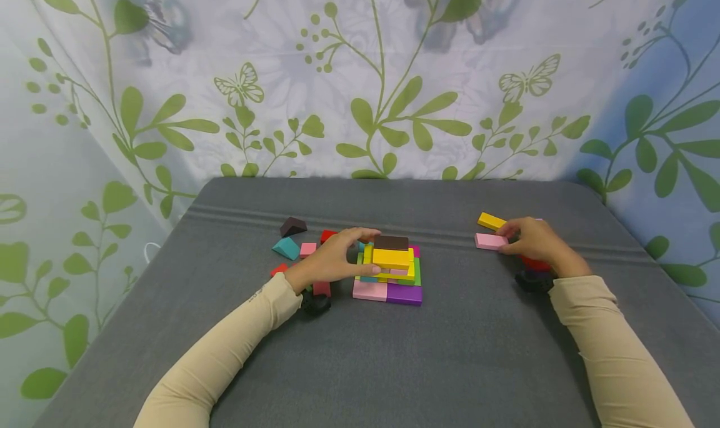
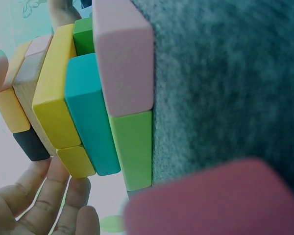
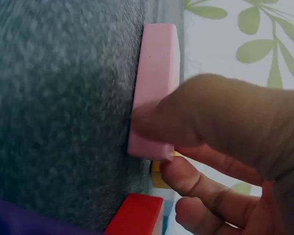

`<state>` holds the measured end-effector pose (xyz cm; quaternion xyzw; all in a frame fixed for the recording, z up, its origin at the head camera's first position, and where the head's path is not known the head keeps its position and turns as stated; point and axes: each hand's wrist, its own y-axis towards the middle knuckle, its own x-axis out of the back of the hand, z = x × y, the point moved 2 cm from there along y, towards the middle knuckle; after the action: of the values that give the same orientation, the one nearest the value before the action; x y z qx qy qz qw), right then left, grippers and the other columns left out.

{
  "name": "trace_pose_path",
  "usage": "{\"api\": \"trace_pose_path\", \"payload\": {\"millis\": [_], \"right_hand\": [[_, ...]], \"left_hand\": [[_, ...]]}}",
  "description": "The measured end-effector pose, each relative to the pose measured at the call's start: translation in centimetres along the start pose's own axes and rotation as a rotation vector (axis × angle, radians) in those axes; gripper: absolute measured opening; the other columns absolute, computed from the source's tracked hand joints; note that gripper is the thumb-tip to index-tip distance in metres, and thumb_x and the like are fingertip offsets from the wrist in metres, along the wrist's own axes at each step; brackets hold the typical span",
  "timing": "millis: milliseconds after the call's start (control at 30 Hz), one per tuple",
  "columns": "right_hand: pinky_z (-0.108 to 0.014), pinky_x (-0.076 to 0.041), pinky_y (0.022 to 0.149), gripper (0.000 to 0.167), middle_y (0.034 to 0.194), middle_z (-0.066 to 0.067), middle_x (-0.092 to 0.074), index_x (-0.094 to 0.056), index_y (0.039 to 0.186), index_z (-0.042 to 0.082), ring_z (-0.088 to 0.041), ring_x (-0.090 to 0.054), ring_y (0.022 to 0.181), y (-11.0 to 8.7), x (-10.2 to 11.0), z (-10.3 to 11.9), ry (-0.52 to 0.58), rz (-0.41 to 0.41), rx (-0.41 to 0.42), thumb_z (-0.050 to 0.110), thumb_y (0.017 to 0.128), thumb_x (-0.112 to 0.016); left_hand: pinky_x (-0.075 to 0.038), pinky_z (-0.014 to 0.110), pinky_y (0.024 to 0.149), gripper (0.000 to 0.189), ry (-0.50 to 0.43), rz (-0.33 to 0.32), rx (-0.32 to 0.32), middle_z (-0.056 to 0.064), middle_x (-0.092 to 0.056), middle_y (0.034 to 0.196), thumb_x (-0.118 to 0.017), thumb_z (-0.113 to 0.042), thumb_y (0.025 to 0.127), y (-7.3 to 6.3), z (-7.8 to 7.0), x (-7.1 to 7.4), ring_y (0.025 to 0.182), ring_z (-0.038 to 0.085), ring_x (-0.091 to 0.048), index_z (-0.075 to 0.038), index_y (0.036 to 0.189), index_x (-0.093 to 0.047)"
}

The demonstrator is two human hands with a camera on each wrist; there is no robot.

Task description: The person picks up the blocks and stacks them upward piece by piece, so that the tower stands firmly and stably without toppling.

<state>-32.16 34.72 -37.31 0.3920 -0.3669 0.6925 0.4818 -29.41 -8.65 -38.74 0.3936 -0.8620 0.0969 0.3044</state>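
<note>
Just left of centre in the head view stands a layered stack of coloured blocks (image 1: 401,295), with a yellow block (image 1: 392,258) and a dark brown block (image 1: 390,243) on top. My left hand (image 1: 337,257) spans the stack's left side, thumb toward the front and fingers toward the back. In the left wrist view, fingertips (image 2: 78,185) touch or nearly touch the yellow and wooden layers. At the right, my right hand (image 1: 537,242) pinches one end of a flat pink block (image 1: 490,241) on the table. Its thumb lies across the near face (image 3: 154,68).
Loose blocks lie left of the stack, including a brown triangle (image 1: 293,226), a teal triangle (image 1: 286,248) and a pink block (image 1: 307,250). Beyond the right hand lies a yellow block (image 1: 491,221); a red block (image 3: 135,215) is near its fingers. Patterned curtains border the grey table (image 1: 360,365).
</note>
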Motion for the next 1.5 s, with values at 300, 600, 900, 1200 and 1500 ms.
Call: {"api": "trace_pose_path", "payload": {"millis": [300,600,900,1200,1500], "right_hand": [[-0.056,-0.052,0.087,0.026,0.107,-0.017,-0.071,-0.075,0.109,-0.003,-0.037,-0.063,0.097,0.1,-0.6,3.1,0.017,-0.014,0.152,0.014,0.091,-0.084],[-0.031,-0.047,0.081,0.026,0.105,-0.011,-0.071,-0.075,0.114,-0.001,-0.026,-0.057,0.093,-0.2,-1.1,7.2,0.195,-0.168,0.289,0.006,0.09,-0.081],[-0.027,-0.052,0.084,0.026,0.107,-0.014,-0.071,-0.071,0.12,-0.006,-0.021,-0.058,0.093,-0.2,-3.3,11.2,0.454,-0.214,0.371,0.0,0.095,-0.077],[-0.027,-0.051,0.086,0.027,0.11,-0.014,-0.068,-0.072,0.124,-0.005,-0.026,-0.056,0.098,0.4,-5.9,14.3,0.582,-0.193,0.411,-0.002,0.097,-0.075],[-0.033,-0.054,0.09,0.029,0.113,-0.015,-0.068,-0.071,0.127,-0.005,-0.03,-0.06,0.102,0.8,-7.2,15.6,0.573,-0.169,0.4,0.001,0.098,-0.075]], "left_hand": [[-0.041,0.054,0.119,0.075,-0.009,0.0,-0.006,0.013,-0.056,0.156,-0.08,-0.027,0.099,-0.1,-0.1,-0.1,0.139,0.031,-0.052,-0.004,0.162,-0.047],[-0.043,0.052,0.118,0.073,-0.008,-0.002,-0.009,0.014,-0.057,0.154,-0.079,-0.026,0.099,0.0,0.0,-0.1,0.138,0.031,-0.053,-0.002,0.16,-0.049],[-0.044,0.05,0.118,0.071,-0.006,0.003,-0.007,0.014,-0.059,0.153,-0.078,-0.028,0.099,0.1,0.1,-0.2,0.139,0.031,-0.055,-0.004,0.16,-0.05],[-0.044,0.05,0.118,0.073,-0.005,0.005,0.009,0.015,-0.059,0.153,-0.078,-0.031,0.099,0.2,-0.1,0.0,0.138,0.032,-0.055,-0.002,0.159,-0.05],[-0.045,0.05,0.118,0.069,-0.014,0.013,0.01,0.014,-0.06,0.152,-0.077,-0.027,0.099,0.3,-0.1,0.1,0.137,0.032,-0.055,0.002,0.157,-0.051]]}}
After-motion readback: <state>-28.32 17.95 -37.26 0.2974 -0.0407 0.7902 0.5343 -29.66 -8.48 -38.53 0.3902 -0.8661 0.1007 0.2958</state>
